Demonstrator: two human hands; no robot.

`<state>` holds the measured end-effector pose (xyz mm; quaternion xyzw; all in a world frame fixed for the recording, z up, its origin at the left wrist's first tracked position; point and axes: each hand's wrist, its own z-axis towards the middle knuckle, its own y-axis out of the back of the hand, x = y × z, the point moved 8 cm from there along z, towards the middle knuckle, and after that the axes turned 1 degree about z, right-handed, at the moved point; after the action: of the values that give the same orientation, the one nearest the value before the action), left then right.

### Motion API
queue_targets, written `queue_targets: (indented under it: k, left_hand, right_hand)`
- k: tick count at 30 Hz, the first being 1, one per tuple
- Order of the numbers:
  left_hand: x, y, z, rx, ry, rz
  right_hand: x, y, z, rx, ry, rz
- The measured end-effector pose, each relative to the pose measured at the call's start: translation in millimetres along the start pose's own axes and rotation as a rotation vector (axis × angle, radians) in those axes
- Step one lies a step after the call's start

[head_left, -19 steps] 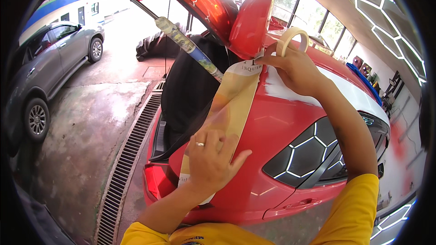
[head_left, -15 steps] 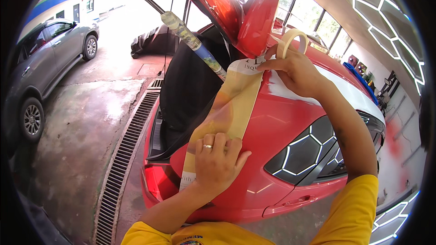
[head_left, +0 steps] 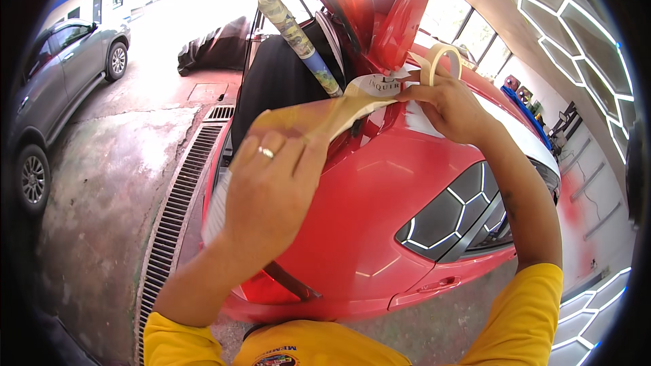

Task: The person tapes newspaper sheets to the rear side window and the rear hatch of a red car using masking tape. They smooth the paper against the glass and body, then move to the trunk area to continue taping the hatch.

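A strip of newspaper [head_left: 298, 120] with a printed yellowish area stretches between my two hands above the rear corner of a red car [head_left: 380, 210]. My left hand [head_left: 271, 193], wearing a ring, is closed on the strip's near part and holds it lifted off the car body. My right hand [head_left: 458, 105] pinches its far end near the raised red tailgate [head_left: 397, 24]. A roll of masking tape [head_left: 433, 62] sits in that same hand, around or against the fingers. How the fingers grip the roll is partly hidden.
A strut wrapped in printed paper [head_left: 295, 37] slants up from the trunk opening beside a black covering [head_left: 274, 85]. White patches [head_left: 420, 122] mark the car's roof side. A floor drain grate [head_left: 173, 217] runs along the left, and a grey car [head_left: 68, 74] stands beyond.
My left hand has lifted the newspaper's near end off the red panel and moved it up and left. My right hand still holds the far end and the tape.
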<state>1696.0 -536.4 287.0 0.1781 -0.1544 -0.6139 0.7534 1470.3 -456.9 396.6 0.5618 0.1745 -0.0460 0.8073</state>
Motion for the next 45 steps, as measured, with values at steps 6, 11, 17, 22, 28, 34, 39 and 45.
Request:
queue_targets:
  k: [6,11,17,22,28,34,39,45]
  left_hand:
    - [3,-14,-18,0.022,-0.02,-0.085]
    - [-5,-33,-30,0.048,0.0,-0.094]
    - [-16,-37,-36,0.008,-0.014,-0.063]
    - [-19,-34,-33,-0.009,-0.046,0.001]
    - [2,-34,-31,-0.024,-0.002,0.025]
    - [2,-38,-33,-0.006,-0.007,-0.041]
    - [1,-40,-36,-0.017,0.012,-0.052]
    - [-1,-38,-35,-0.015,0.01,-0.021]
  right_hand:
    - [-3,-7,4,0.073,0.014,-0.002]
    - [-1,-6,2,0.064,-0.033,-0.007]
    - [2,-6,-2,0.047,-0.044,0.002]
    - [4,-6,-8,0.047,0.024,-0.02]
    - [6,-8,-8,0.041,0.041,-0.067]
    - [2,-13,-7,0.086,0.013,-0.023]
    - [-3,-13,-10,0.023,-0.104,0.036]
    - [10,-10,-9,0.072,0.028,0.001]
